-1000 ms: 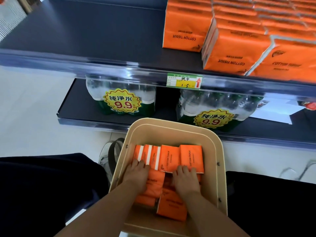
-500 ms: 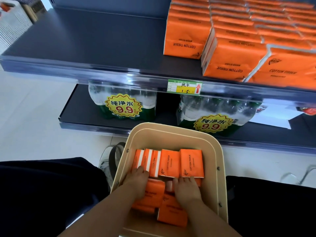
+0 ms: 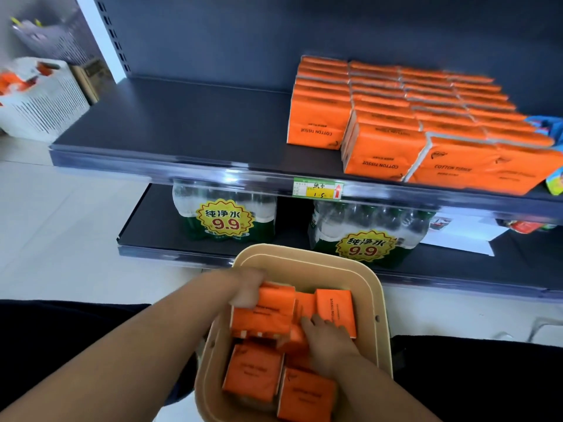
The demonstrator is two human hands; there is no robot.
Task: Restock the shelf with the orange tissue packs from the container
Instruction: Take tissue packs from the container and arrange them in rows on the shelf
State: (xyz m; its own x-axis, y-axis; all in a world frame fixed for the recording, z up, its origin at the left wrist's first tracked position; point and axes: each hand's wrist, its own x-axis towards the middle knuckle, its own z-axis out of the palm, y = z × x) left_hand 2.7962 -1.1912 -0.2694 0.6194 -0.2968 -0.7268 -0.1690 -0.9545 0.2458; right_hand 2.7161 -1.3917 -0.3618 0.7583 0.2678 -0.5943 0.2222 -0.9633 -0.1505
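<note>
Head view: fingers of the left hand (image 3: 248,289) curl round a tissue bundle (image 3: 265,315) in the container (image 3: 376,287), those of the right hand (image 3: 330,341) unclear through blur; steady it with 2 hands, lifting level to the shelf (image 3: 182,126).

Water packs (image 3: 225,217) below — white basket (image 3: 39,99) far left

**Materials and Finishes**

Container (image 3: 304,254): moulded beige plastic, smooth, satin finish. Orange tissue packs (image 3: 253,374) inside the container: thin plastic film wrap, smooth, lightly glossy. Shelf (image 3: 182,123) above the container: dark painted metal, matt. Edge strip (image 3: 152,169) just above the container: clear plastic, glossy, with a paper price label (image 3: 318,190). Water bottle packs (image 3: 225,217) behind the container: clear shrink film, glossy and wrinkled. Floor (image 3: 61,226) left of the container: pale, smooth, low sheen.
</note>
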